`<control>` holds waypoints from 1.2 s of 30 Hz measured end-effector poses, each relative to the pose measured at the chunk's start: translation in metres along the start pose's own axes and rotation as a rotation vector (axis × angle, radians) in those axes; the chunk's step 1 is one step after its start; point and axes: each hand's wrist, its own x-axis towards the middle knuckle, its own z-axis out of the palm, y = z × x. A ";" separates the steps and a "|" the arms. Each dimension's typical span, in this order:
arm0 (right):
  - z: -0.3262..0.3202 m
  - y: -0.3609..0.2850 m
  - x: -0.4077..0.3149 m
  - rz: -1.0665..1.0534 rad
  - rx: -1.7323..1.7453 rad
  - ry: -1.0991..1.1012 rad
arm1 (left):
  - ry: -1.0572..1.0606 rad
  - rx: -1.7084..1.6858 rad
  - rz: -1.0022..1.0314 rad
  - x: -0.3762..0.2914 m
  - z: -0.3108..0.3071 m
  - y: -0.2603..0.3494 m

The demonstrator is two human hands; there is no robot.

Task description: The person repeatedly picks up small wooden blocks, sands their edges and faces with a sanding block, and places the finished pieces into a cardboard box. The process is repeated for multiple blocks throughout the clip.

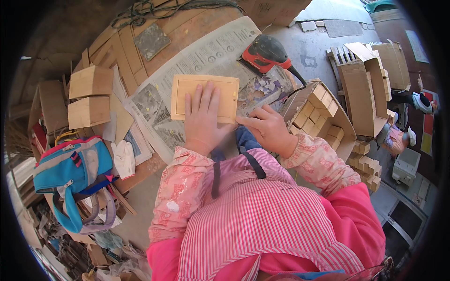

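A pale wooden box (177,96) with a framed lid panel lies on newspaper (207,52) in front of me. My left hand (204,112) is laid across its top, holding it with the fingers stretched over the panel and the thumb by the near edge. At the box's near right corner, the extended index finger of my right hand (269,126) touches or nearly touches the wood. Its other fingers are curled, and whether anything small is between them is hidden. Beyond the box to the right stands a red and black electric sander (265,52), its cord running down the right side.
Two wooden boxes (89,111) stand at the left, near a blue bag (81,165) and a white glove (123,159). On the right is a cardboard carton (346,131) of wooden blocks. A dark square plate (152,41) lies at the back. Other people (397,138) are far right.
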 end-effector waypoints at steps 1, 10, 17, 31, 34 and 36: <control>0.000 -0.001 0.000 0.004 0.033 0.012 | 0.003 0.002 -0.002 0.000 0.000 0.000; 0.002 0.003 0.002 0.072 0.049 -0.001 | 0.001 0.016 0.009 0.000 0.002 -0.001; 0.000 0.005 0.003 0.045 0.008 0.018 | -0.018 0.011 -0.001 -0.001 0.000 0.000; -0.006 0.019 0.018 0.045 -0.004 0.020 | -0.037 -0.011 -0.012 0.000 -0.001 0.000; -0.005 0.018 0.016 0.048 -0.015 0.026 | -0.041 0.011 -0.006 -0.001 -0.001 -0.001; -0.004 0.018 0.015 0.052 -0.037 0.027 | -0.050 0.027 0.001 -0.002 -0.001 -0.002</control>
